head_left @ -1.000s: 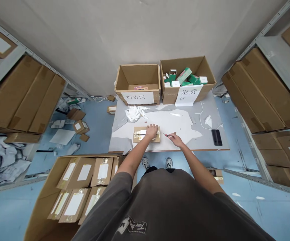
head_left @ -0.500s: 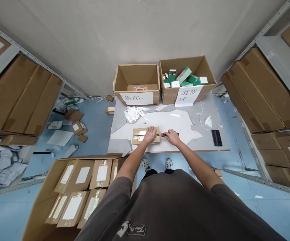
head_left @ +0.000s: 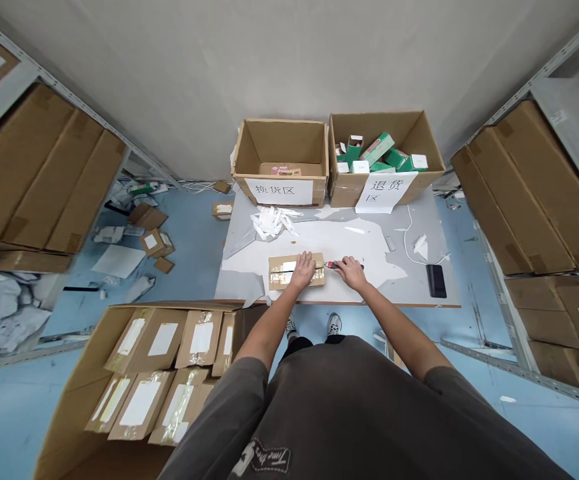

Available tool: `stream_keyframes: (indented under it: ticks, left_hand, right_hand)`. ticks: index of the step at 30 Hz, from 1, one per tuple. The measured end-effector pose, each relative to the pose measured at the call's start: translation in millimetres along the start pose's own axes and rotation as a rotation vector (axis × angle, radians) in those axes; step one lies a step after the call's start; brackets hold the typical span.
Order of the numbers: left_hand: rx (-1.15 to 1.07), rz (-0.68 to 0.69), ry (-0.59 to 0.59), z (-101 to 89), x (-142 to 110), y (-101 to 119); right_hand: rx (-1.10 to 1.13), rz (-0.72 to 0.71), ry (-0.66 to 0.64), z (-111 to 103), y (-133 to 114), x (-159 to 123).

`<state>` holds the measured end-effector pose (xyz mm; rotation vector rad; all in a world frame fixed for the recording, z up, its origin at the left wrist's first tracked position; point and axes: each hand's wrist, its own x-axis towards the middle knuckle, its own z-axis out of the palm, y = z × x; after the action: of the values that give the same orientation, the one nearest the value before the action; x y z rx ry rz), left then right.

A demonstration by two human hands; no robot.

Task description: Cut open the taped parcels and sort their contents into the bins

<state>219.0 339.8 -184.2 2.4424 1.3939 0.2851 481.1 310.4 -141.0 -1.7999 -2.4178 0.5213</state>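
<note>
R hand [head_left: 350, 272] has moved in toward the carton [head_left: 282, 279] vs. 1 s ago, bringing the cutter [head_left: 330, 265] just beside the carton's R end. Carton: small, rectangular, brown cardboard w/ glossy tape and white label; lies flat near the front edge of the tabletop [head_left: 422, 213], on a ragged-edged white layer [head_left: 364, 243]. Dark seam runs lengthwise along carton top. Cutter: slim, red-and-black; blade contact w/ carton cannot be confirmed. Crumpled white strips [head_left: 271, 223], thin and matte, lie behind carton. L hand [head_left: 303, 270]: palm down on carton top, fingers pointing fwd, not wrapped around it. R hand: fingers clamped around cutter. Hands apart; forearms angle inward.
</note>
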Motion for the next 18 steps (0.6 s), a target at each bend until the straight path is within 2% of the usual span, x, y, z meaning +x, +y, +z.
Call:
stream_keyframes:
  ticks: [2,4,9,11,14,16,18]
  left_hand:
    - [-0.010,0.003,-0.008,-2.8,1,-1]
    - [-0.024,-0.002,-0.020,-6.8,0,-3]
    - [-0.052,-0.029,-0.046,-21.4,-3,-6]
    - [-0.056,-0.045,-0.046,-27.5,-2,-4]
    - [-0.046,-0.128,-0.023,-36.4,0,1]
    - [-0.027,-0.227,-0.020,-43.3,2,0]
    - [-0.019,-0.257,-0.060,-52.1,2,-5]
  right_hand:
    - [0.110,0.016,0.018,-1,9,-3]
    - [0.329,0.084,0.067,-3,20,-13]
    - [1.213,0.478,0.238,-7,29,-42]
    - [1.462,0.567,0.311,-10,27,-48]
    - [1.590,0.616,0.403,-12,35,-47]
    - [1.554,0.675,0.489,-10,53,-44]
    - [1.450,0.776,0.593,-4,78,-43]
